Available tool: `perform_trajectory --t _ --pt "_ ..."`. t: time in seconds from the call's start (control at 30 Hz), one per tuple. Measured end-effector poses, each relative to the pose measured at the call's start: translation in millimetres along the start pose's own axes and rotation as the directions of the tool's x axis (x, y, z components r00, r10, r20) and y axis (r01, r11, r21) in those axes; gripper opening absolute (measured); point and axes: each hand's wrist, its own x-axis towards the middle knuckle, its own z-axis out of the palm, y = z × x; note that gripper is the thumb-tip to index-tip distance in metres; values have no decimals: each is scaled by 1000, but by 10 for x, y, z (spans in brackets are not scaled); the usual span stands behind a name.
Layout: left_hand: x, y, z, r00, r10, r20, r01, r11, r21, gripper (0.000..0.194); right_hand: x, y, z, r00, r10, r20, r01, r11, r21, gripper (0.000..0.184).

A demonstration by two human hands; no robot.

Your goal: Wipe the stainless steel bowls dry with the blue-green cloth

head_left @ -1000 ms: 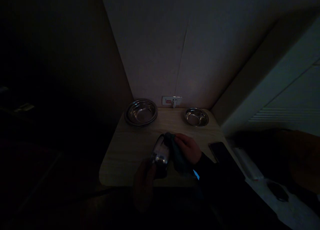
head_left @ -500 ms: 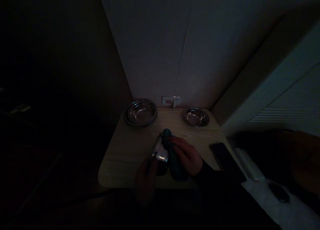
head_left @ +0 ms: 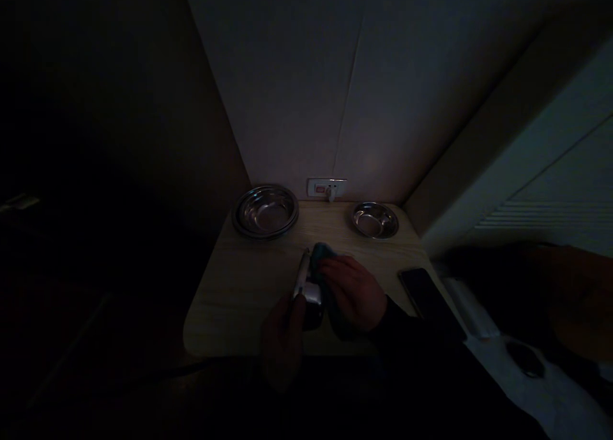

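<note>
Tilted on its side above the front of the wooden tabletop (head_left: 230,299) is a shiny metal bowl (head_left: 311,293). My left hand (head_left: 283,338) grips its near rim, with the thumb on the outside. My right hand (head_left: 357,293) presses a dark green cloth (head_left: 320,253) against the bowl's outer wall, fingers bunched over the fabric. Part of the cloth hangs below that hand. Behind on the left sits a stack of metal bowls (head_left: 265,211), and a single shallow metal bowl (head_left: 375,220) rests at the back right. The light is very dim.
A phone (head_left: 431,299) lies at the table's right edge. On the wall behind is a power socket (head_left: 326,188) with a plug in it. Right of the table, a dark oval object (head_left: 525,359) lies on a pale surface, beside a louvred white panel (head_left: 541,215).
My right hand and the cloth have slid up along the bowl's outer side, and the fingers now lie flatter over the cloth. The bowl has turned a little more edge-on.
</note>
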Motion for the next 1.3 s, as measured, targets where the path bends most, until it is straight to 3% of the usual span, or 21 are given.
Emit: perform_trajectory --t 0.17,0.37,0.47,0.57,0.7,0.87,1.2,1.3 --pt "7 -3 -9 1000 -7 29 7 1000 4 38 -1 -11 -7 998 -61 28 60 998 20 24" --pt "1 1 -17 1000 -23 -8 23 999 25 39 2 14 -10 1000 -21 -3 21 999 44 27" --pt "-7 8 -16 999 -29 32 29 999 25 39 -11 26 -9 999 -52 10 51 997 53 26" --pt "-16 38 -13 999 -27 35 27 1000 14 39 -11 58 -11 1000 0 -16 1 999 47 27" --pt "-34 47 -8 998 -60 20 59 998 36 39 -2 72 -23 999 2 32 -5 997 81 27" --pt "-33 -2 -11 999 9 35 -11 997 75 39 19 50 -13 1000 5 3 -5 999 52 26" --pt "8 -31 -74 998 -47 44 45 999 30 43 83 -8 45 998 -31 46 28 999 45 25" --pt "19 -31 -79 998 -2 66 2 1000 -1 41 83 -33 62 1000 -13 11 13 1000 26 25"
